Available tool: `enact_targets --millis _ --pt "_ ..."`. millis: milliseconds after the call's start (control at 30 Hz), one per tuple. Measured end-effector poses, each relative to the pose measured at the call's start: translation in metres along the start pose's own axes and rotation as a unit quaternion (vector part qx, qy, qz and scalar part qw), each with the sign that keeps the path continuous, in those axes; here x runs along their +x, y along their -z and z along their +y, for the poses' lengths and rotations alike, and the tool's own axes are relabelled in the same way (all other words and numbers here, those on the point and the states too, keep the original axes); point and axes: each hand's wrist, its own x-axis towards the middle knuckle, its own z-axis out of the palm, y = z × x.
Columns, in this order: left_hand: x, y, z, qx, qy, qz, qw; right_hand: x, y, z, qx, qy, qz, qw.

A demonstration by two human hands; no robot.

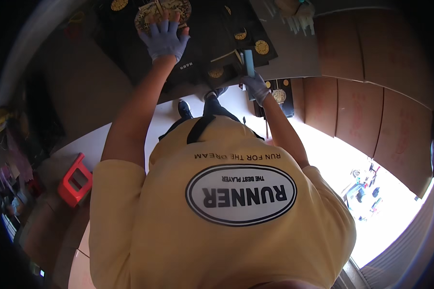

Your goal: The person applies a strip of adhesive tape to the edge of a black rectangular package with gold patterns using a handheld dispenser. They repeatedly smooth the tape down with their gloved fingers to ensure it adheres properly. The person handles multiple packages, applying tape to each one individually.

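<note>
My left hand (166, 41), in a pale grey-violet glove with bare fingertips, lies with fingers spread on a black printed sheet (178, 60). Under and beyond the fingertips is a large round gold emblem (141, 21). My right hand (256, 87), gloved alike, is closed around a light blue flat bar (249, 62) at the table's near edge. The bar stands up from the hand; its lower part is mostly hidden by the fingers. Beside it, a thin pale edge (224, 57) runs across the black sheets, which carry smaller gold medallions (262, 47).
A grey table (294, 60) bears the sheets; pale strips (301, 21) lie at its far right. Brown cardboard boxes (357, 108) line the right side. Black gold-printed pieces (287, 98) stand below the table edge. A red plastic stool (76, 180) is at left.
</note>
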Motion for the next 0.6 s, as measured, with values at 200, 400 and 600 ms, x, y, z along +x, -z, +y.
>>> enact_targets --millis 200,400,600 --pt "0.001 0.027 0.002 -0.015 -0.010 -0.006 1.000 0.000 -0.048 0.004 -0.067 0.035 0.026 0.997" --pt "0.002 0.044 -0.004 -0.144 0.005 -0.027 0.989 0.010 -0.061 -0.015 -0.239 -0.088 0.089 0.963" --pt "0.010 0.031 0.001 -0.089 -0.030 -0.028 0.995 0.013 0.016 -0.055 -0.217 -0.055 0.014 0.975"
